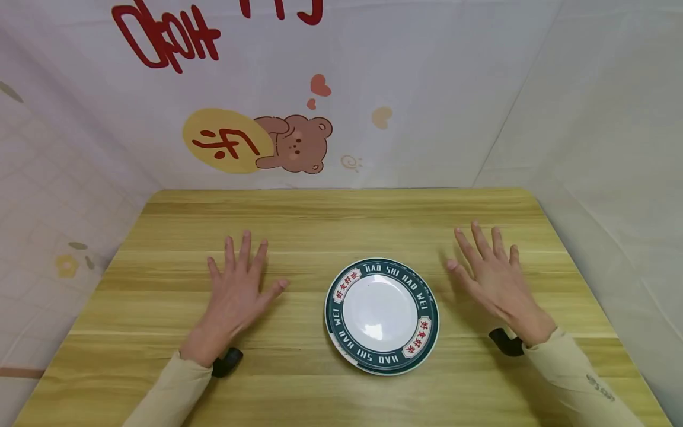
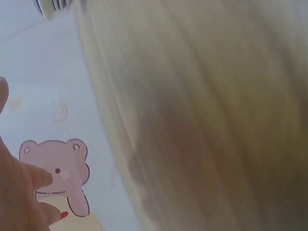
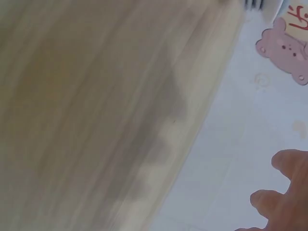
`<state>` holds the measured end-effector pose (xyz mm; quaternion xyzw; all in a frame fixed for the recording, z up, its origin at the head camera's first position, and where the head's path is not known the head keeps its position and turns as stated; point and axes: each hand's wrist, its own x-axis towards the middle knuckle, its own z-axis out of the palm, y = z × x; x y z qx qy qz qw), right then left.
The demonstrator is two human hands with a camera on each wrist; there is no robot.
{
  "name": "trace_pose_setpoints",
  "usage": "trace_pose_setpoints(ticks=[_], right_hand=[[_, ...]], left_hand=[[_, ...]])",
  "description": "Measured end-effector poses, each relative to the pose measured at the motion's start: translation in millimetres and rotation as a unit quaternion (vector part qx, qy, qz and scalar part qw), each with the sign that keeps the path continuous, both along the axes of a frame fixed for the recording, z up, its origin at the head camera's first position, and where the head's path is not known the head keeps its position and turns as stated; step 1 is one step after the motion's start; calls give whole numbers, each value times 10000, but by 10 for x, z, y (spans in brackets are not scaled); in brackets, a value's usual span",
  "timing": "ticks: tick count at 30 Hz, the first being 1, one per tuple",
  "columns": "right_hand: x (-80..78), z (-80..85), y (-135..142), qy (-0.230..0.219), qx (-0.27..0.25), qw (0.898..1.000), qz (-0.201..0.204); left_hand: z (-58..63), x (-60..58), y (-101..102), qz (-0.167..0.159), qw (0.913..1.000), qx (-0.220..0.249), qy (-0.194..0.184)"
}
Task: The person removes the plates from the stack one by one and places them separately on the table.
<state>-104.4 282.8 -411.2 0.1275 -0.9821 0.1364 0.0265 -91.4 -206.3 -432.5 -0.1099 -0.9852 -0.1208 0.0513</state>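
A round plate [image 1: 380,308] with a white centre and a dark green lettered rim lies between the two hands in the head view. To its left is my left hand [image 1: 237,296], palm down, fingers spread, holding nothing. On the plate's other side my right hand [image 1: 496,281] is likewise spread palm down, and no object is in it. Both hands are apart from the plate. Each wrist view catches only a sliver of the plate's rim [image 2: 53,7] at the top, along with part of that hand.
The wood-grain table [image 1: 299,222] reaches back to a white cloth backdrop [image 1: 437,89] printed with a bear [image 1: 299,145], hearts and red writing. White cloth also hangs along both sides. A black strap piece [image 1: 227,362] shows at the left wrist, another [image 1: 507,342] at the right.
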Motion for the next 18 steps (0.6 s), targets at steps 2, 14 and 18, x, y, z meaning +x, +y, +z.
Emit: trace_pose_setpoints(ticks=[2, 14, 18], right_hand=[[15, 16, -35, -28, -102, 9999, 45], [148, 59, -234, -33, -736, 9972, 148], [182, 52, -271, -4, -934, 9956, 88]], left_hand=[[10, 31, 41, -10, 10000, 34, -19], [44, 130, 293, -155, 9972, 733, 6], [49, 168, 375, -330, 9931, 1129, 46]])
